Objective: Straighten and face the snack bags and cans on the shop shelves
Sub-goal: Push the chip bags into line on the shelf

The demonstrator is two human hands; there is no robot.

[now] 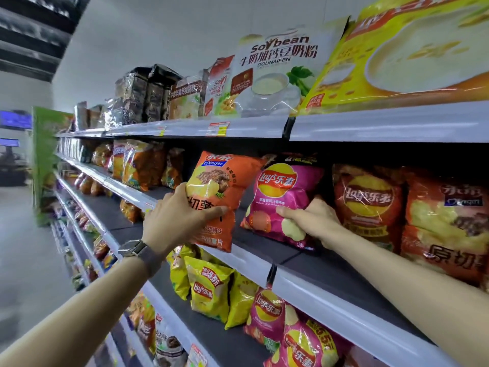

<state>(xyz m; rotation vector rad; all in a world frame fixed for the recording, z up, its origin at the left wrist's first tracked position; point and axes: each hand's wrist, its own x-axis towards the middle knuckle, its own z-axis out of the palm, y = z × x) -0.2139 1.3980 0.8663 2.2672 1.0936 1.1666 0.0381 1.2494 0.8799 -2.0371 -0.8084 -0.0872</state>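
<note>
While the left hand (174, 221) grips an orange chip bag (219, 192), the right hand (315, 221) holds a pink bag (280, 202).

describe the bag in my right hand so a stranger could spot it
On the shelf under the soybean bags, the right hand grips a Lay's bag. It is the only pink one there, between an orange bag and red-brown ones.

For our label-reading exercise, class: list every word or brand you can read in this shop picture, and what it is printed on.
"Soybean", "DOUNAIFEN": white bag, top shelf.
"Lay's": pink bag the right hand holds; yellow bag below.
"Qinqin": orange bag the left hand grips.
Unreadable, too blurred: price tags.
</note>
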